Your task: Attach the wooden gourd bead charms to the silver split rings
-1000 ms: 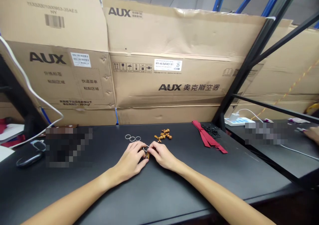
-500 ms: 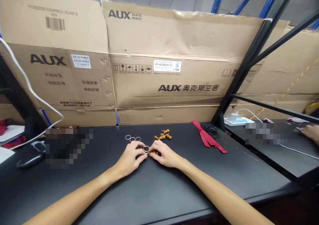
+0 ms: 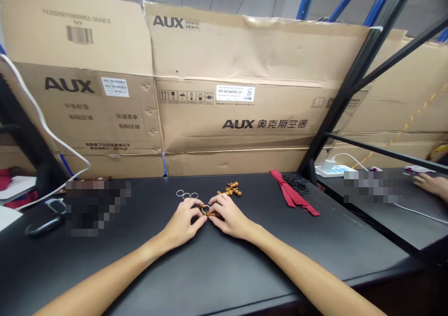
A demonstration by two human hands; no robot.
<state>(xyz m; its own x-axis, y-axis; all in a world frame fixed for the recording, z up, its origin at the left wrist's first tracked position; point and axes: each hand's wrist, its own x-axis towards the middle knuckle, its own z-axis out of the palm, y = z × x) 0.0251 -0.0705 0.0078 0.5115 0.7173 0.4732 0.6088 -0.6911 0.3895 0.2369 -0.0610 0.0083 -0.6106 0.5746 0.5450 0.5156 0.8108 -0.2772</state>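
Both my hands meet at the middle of the black table. My left hand pinches a small silver key ring with curled fingers. My right hand is closed on a small brown wooden bead charm, pressed against that ring. Three loose silver rings lie just beyond my left hand. A little heap of brown wooden bead charms lies just beyond my right hand.
Red ribbons and black rings lie at the right back. Large AUX cardboard boxes wall off the back. A black frame post slants up on the right. Another person's hand rests on the neighbouring table. A black mouse-like object sits far left.
My hands have stayed together on the ring and charm; the fingers shifted slightly, and the charm turned from under my left fingers toward my right hand. The other person's hand moved a little.
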